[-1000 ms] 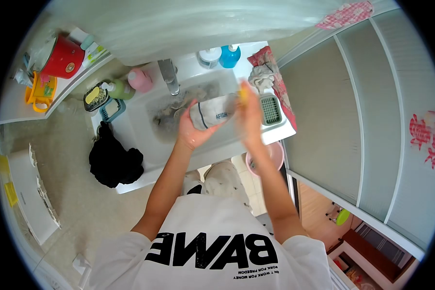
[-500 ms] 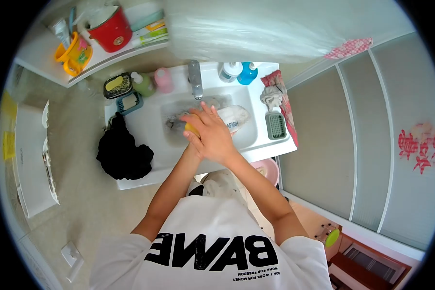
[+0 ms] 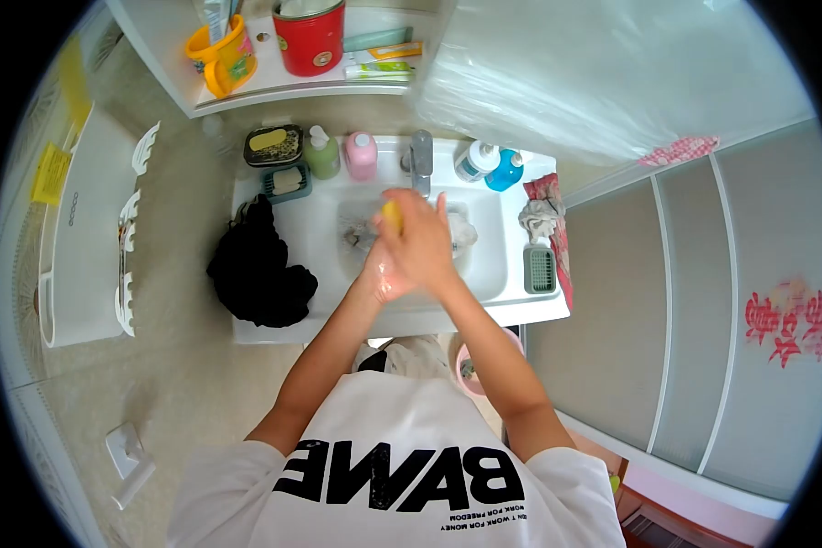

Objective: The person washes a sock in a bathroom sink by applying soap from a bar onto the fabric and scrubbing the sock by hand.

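My right hand point(image 3: 420, 239) lies over my left hand point(image 3: 385, 274) above the sink basin point(image 3: 489, 219). A yellow bar of soap point(image 3: 392, 216) is pressed between them; its edge shows by the fingers. The left hand's wet palm is mostly covered by the right. In the basin behind my hands sits wet whitish cloth point(image 3: 464, 236), partly hidden, with greyish suds or cloth point(image 3: 356, 233) to the left. The faucet point(image 3: 421, 164) stands just beyond my fingertips.
A black cloth bundle point(image 3: 260, 269) lies at the sink's left edge. Soap dishes point(image 3: 286, 182), a green pump bottle point(image 3: 322, 155), a pink bottle point(image 3: 362, 157), a white bottle point(image 3: 478, 162) and a blue bottle point(image 3: 505, 172) line the back. A grey-green dish point(image 3: 540, 270) sits right.
The view has shifted, so the sink sits further right. My hands have rubbed together over the soap and come nearer the faucet. The lettered cloth in the basin is now largely hidden.
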Motion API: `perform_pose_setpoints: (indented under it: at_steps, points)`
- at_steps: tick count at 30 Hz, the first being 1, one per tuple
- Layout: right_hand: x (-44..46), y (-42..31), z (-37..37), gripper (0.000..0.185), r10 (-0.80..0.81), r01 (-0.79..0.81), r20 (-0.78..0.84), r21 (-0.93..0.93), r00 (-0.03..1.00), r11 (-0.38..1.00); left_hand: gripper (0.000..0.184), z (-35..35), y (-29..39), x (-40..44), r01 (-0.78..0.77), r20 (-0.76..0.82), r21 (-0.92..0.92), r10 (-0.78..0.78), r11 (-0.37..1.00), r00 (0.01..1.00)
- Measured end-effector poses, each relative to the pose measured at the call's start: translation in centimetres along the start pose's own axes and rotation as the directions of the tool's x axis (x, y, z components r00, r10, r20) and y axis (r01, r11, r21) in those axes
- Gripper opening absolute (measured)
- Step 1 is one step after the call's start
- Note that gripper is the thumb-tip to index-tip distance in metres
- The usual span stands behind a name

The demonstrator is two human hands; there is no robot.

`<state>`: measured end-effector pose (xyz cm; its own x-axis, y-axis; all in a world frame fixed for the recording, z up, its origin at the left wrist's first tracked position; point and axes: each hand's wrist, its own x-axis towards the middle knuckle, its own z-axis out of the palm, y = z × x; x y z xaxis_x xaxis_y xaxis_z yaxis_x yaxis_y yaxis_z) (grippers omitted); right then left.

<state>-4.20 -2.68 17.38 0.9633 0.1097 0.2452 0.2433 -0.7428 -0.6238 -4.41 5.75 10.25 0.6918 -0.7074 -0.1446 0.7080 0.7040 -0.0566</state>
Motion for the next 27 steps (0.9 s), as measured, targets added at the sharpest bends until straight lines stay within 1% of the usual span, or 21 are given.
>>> perform_pose_setpoints:
  at_steps: [2,4,6,8,10,12,13,14,15,16,18,19,20,21,22,23,24,25,26,27]
  points:
    - [1.4,1.3,0.2,0.033,0.160,-0.159,-0.018,0.034,0.987,0.987,0.045,1.5,0.2,-0.4,0.025,-0.039,-0.023,-0.026,0.999,0.999]
    - [2.2,3.2,0.4,0.031,0.300,-0.298,-0.036,0.048,0.953,0.953,0.043,1.9,0.4,-0.5,0.043,-0.067,-0.032,-0.045,0.999,0.997]
    - [2.4,7.5,1.3,0.031,0.438,-0.401,-0.088,0.275,0.895,0.874,0.043,1.7,0.7,-0.6,0.046,-0.087,-0.028,-0.048,0.999,0.995]
    - [2.5,8.8,0.8,0.030,0.537,-0.397,-0.174,0.496,0.826,0.772,0.042,3.0,1.1,-1.0,0.047,-0.095,-0.015,-0.048,0.999,0.994]
    - [1.4,7.4,-0.8,0.028,0.621,-0.284,-0.301,0.690,0.724,0.665,0.042,3.2,1.4,-1.3,0.029,-0.114,-0.013,-0.031,0.999,0.993]
    - [0.1,4.7,-2.1,0.024,0.580,-0.293,-0.275,0.653,0.767,0.698,0.041,2.5,1.4,-0.9,0.006,-0.139,-0.017,-0.008,1.000,0.990]
    - [-0.7,3.8,-2.4,0.022,0.560,-0.295,-0.266,0.634,0.785,0.715,0.040,1.8,1.5,-0.6,0.013,-0.123,-0.019,-0.015,1.000,0.992]
    - [-1.3,3.5,-2.0,0.023,0.437,-0.272,-0.264,0.487,0.860,0.830,0.039,0.9,1.8,-0.3,0.020,-0.105,-0.018,-0.022,1.000,0.994]
    - [-2.0,2.3,-1.8,0.025,0.410,-0.329,-0.125,0.412,0.904,0.850,0.039,0.1,2.0,-0.1,0.030,-0.089,-0.018,-0.032,0.999,0.996]
    - [-2.5,1.1,-1.5,0.028,0.389,-0.373,0.019,0.329,0.921,0.868,0.039,-0.4,2.4,0.0,0.078,-0.070,0.037,-0.075,0.996,0.995]
    - [-3.2,0.6,0.4,0.021,0.262,-0.244,-0.086,0.179,0.961,0.953,0.042,-1.0,2.8,0.1,0.172,-0.039,0.148,-0.168,0.974,0.985]
    - [-3.4,0.8,1.1,0.018,0.189,-0.177,-0.128,0.096,0.974,0.979,0.043,0.1,2.3,0.2,0.148,-0.128,0.194,-0.125,0.970,0.984]
    - [-3.1,1.3,1.4,0.016,0.271,-0.237,-0.104,0.260,0.957,0.936,0.043,1.4,2.0,0.2,0.124,-0.212,0.243,-0.072,0.962,0.975]
    - [-2.5,1.4,1.4,0.014,0.348,-0.291,-0.065,0.418,0.935,0.861,0.044,2.5,1.7,0.0,0.103,-0.295,0.294,-0.013,0.950,0.955]
    - [-2.0,1.4,1.3,0.012,0.417,-0.340,-0.012,0.560,0.909,0.755,0.045,2.9,1.7,-0.2,0.064,-0.282,0.388,0.052,0.919,0.958]
    - [-1.6,1.6,0.6,0.011,0.512,-0.424,0.119,0.731,0.851,0.535,0.045,3.3,1.6,-0.3,0.023,-0.260,0.476,0.116,0.879,0.959]
    - [-0.6,-0.2,-1.8,0.009,0.559,-0.478,0.268,0.836,0.785,0.271,0.046,3.4,1.5,-0.4,-0.020,-0.230,0.559,0.179,0.829,0.957]
    - [0.3,-1.1,-3.3,0.008,0.556,-0.498,0.422,0.867,0.716,-0.016,0.045,2.8,1.6,-0.4,-0.073,-0.110,0.509,0.149,0.858,0.983]
    - [1.1,-0.8,-3.6,0.008,0.515,-0.463,0.469,0.874,0.718,-0.150,0.044,1.7,1.9,-0.4,-0.120,0.016,0.451,0.126,0.884,0.992]
    - [1.8,-0.9,-3.9,0.009,0.531,-0.465,0.461,0.875,0.712,-0.135,0.044,1.4,1.9,-0.4,-0.158,0.142,0.386,0.111,0.909,0.984]
